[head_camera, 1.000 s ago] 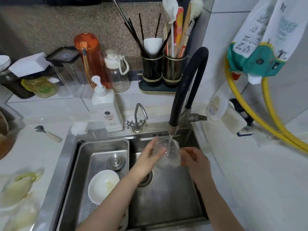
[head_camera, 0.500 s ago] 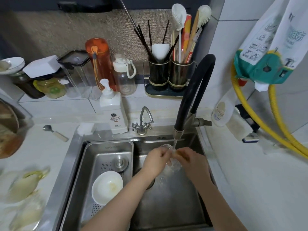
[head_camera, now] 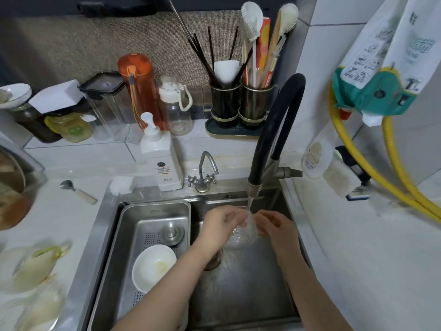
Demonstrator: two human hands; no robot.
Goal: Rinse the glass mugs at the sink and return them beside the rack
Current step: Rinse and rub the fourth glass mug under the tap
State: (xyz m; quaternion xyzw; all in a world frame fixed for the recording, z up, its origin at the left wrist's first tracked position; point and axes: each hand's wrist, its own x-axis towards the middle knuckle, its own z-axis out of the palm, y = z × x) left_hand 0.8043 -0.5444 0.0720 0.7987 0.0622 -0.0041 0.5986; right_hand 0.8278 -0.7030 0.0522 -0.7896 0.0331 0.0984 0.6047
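Head view. Left hand [head_camera: 220, 229] curled round the left side of one glass mug [head_camera: 245, 229], fingers bent over its rim. Right hand [head_camera: 278, 226] curled against the mug's right side, fingertips on the glass. Mug held between both hands over the right basin of the sink [head_camera: 250, 295], directly beneath the spout of the black faucet [head_camera: 276, 130], a thin stream of water [head_camera: 249, 205] running onto it. Mug itself blurred by water; handle not discernible.

Counted: one glass mug, two hands, two taps — the tall black one and a small metal tap [head_camera: 205, 173] just left of it. One steel drain tray [head_camera: 152, 247] set in the left part of the sink, holding one white bowl [head_camera: 154, 267] and one round metal plug [head_camera: 172, 232]. On the surface behind the sink: one white pump bottle [head_camera: 161, 158], one orange bottle [head_camera: 140, 89], one clear bottle with a white cap [head_camera: 175, 108], one clear lidded container [head_camera: 107, 103]. Two dark utensil holders [head_camera: 238, 103] side by side on a tray, crowded with chopsticks and brushes. One small spoon [head_camera: 77, 191] lying on the surface left of the sink. Two yellow hoses [head_camera: 396, 158] along the right wall.
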